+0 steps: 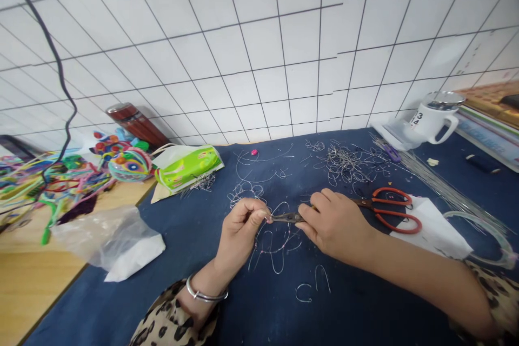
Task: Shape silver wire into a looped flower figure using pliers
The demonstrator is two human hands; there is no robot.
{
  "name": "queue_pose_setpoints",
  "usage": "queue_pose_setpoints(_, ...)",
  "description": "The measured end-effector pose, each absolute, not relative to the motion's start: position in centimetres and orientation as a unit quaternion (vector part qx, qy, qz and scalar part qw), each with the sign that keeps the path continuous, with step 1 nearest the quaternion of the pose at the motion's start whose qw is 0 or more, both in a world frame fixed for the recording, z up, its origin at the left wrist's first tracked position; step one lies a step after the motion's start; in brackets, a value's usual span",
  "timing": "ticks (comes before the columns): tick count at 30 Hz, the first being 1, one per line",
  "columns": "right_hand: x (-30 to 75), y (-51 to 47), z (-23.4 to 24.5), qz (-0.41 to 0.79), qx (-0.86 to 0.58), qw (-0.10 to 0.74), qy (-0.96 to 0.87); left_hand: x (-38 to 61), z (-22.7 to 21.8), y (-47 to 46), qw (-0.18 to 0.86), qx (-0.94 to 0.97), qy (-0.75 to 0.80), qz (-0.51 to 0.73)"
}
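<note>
Left hand point(240, 227) is pinching wire point(278, 251) while right hand point(339, 223), curled tightly around pliers point(287, 217) just beside it, is seemingly bending that wire, next needing steady pressure.

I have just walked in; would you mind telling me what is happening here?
A person works over a blue cloth strewn with wire. The right hand holds pliers, and the left hand seems to pinch some wire right at their tips. Looped wire with pink beads shows below the hands, and two bent pieces lie nearer the person.
</note>
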State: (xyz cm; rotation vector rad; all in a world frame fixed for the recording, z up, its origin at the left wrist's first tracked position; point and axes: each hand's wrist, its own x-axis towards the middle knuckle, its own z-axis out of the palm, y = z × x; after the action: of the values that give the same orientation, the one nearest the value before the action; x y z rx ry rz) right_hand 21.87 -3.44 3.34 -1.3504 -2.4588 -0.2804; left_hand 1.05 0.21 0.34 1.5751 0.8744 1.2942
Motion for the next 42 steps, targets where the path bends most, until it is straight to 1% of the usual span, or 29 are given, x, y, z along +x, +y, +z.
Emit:
queue_pose_setpoints(9,21.84,-3.37,3.39,-0.041,-0.484,0.160,-0.859,0.72,0.12,0.38,0.472,0.631,0.316,0.529)
queue_pose_setpoints(14,21.80,-3.37,3.41,-0.009,-0.486,0.156,-0.860,0.64,0.21,0.28,0.467,0.636,0.308,0.531)
queue_pose_setpoints(33,21.84,-3.78,4.07,0.024,-0.488,0.124,-0.864,0.64,0.62,-0.26,0.425,0.674,0.310,0.518)
queue_pose_setpoints(42,21.77,-3.86,4.08,0.008,-0.493,0.116,-0.862,0.57,0.50,-0.23,0.414,0.684,0.312,0.514)
